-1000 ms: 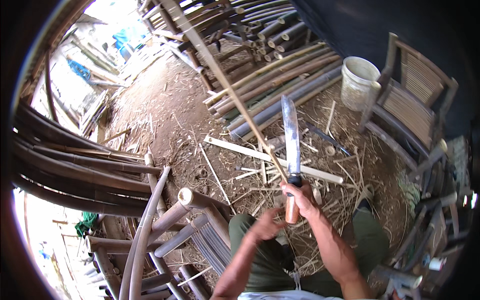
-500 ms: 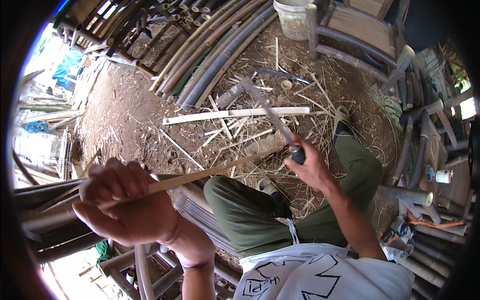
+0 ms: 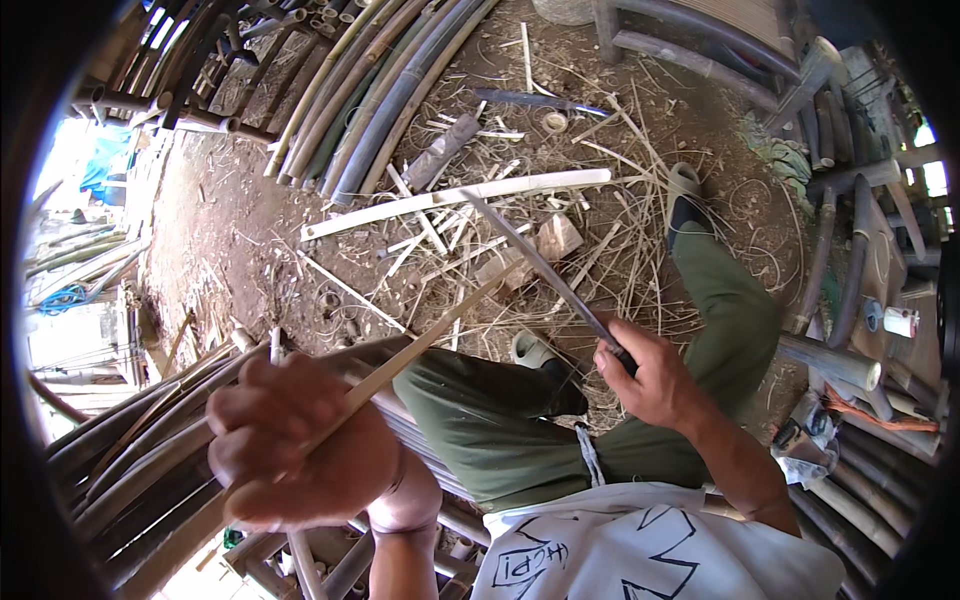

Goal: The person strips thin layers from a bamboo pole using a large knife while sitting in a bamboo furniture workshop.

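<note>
Closed around a long, thin bamboo strip (image 3: 415,345) is my left hand (image 3: 310,440), at the lower left. The strip slants up and right over my knee, its far tip over the littered ground. My right hand (image 3: 655,378) grips a long knife (image 3: 550,272) by its dark handle. The blade points up and left, its middle close to the strip's far tip; whether they touch I cannot tell. Beyond the blade a wider split bamboo piece (image 3: 400,218) lies on the ground. A short wooden block (image 3: 558,237) rests behind the blade.
Bamboo poles (image 3: 400,90) lie stacked at the far left. A second long blade (image 3: 535,100) is on the ground among shavings (image 3: 640,270). Bamboo furniture frames (image 3: 700,65) stand at the far right. More poles (image 3: 130,470) lie beside my left arm.
My left hand has shifted right and down, and the strip now tilts more steeply. My right hand has moved right and down with the knife.
</note>
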A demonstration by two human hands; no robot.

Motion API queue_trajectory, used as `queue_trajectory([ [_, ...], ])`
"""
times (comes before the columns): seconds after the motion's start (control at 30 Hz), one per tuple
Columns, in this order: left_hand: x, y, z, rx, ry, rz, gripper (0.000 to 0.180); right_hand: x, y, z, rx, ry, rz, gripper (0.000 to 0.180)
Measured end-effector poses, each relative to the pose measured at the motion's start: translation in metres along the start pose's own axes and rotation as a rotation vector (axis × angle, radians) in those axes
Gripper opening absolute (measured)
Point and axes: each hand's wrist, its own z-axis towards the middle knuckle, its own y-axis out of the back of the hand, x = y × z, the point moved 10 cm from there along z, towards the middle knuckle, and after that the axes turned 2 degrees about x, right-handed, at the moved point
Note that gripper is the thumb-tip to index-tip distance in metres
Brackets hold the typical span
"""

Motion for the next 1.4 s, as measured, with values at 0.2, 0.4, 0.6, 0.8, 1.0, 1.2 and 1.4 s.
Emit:
queue_trajectory([
  [0.2, 0.004, -0.009, -0.021, 0.014, -0.062, -0.095, 0.055, 0.046, -0.046, 0.002, 0.075, 0.157, -0.179, 0.022],
  [0.4, -0.006, -0.015, -0.038, -0.012, -0.12, -0.125, 0.054, 0.06, -0.055, 0.014, 0.048, 0.258, -0.312, 0.018],
  [0.6, -0.007, -0.016, -0.037, -0.049, -0.167, 0.033, 0.052, 0.083, -0.056, 0.014, -0.024, 0.334, -0.258, 0.017],
  [0.8, -0.007, -0.014, -0.034, -0.059, -0.178, 0.049, 0.051, 0.078, -0.06, 0.024, 0.036, 0.297, -0.225, 0.016],
  [1.0, -0.002, -0.003, -0.022, -0.047, -0.171, 0.034, 0.053, -0.072, -0.094, 0.053, 0.118, -0.002, -0.524, 0.013],
  [1.2, 0.075, 0.013, -0.037, 0.011, -0.046, 0.137, 0.058, -0.217, -0.066, 0.057, -0.047, -0.26, -0.476, 0.017],
  [1.4, 0.154, 0.046, -0.063, -0.062, 0.095, -0.071, 0.06, -0.253, -0.123, 0.116, 0.177, -0.119, -0.62, 0.019],
])
